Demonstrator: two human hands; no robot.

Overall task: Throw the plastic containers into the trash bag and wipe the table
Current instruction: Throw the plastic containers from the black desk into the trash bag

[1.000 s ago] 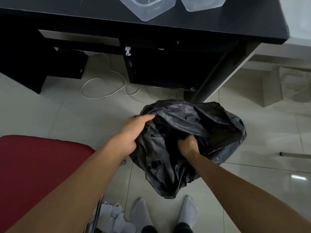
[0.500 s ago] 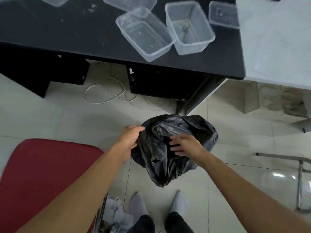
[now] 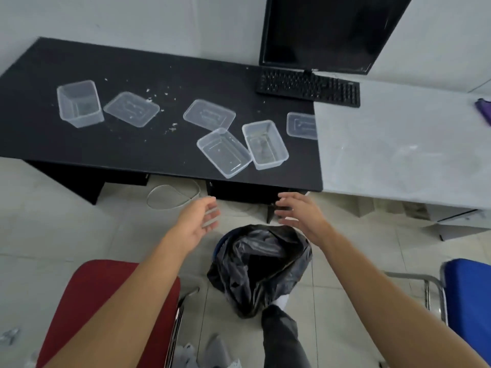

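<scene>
A black trash bag (image 3: pixel 259 266) stands open on the floor tiles below the black table (image 3: pixel 132 144). My left hand (image 3: pixel 199 217) and my right hand (image 3: pixel 300 212) hover above the bag, both empty with fingers spread, just below the table's front edge. Several clear plastic containers and lids lie on the table: two open tubs near the front edge (image 3: pixel 224 152) (image 3: pixel 265 144), one tub on its side at the left (image 3: pixel 78 107), and flat lids (image 3: pixel 131 108) (image 3: pixel 210 114) (image 3: pixel 301 126). Crumbs are scattered among them.
A keyboard (image 3: pixel 308 87) and a monitor (image 3: pixel 326 30) sit at the table's back right. A grey-white surface (image 3: pixel 403 144) adjoins on the right. A red chair (image 3: pixel 106 309) stands at lower left, a blue chair (image 3: pixel 467 293) at lower right. A white cable (image 3: pixel 172 195) lies under the table.
Both hands have let go of the trash bag and risen toward the table's front edge. The view has tilted up, showing the whole tabletop. The bag now stands open on the floor.
</scene>
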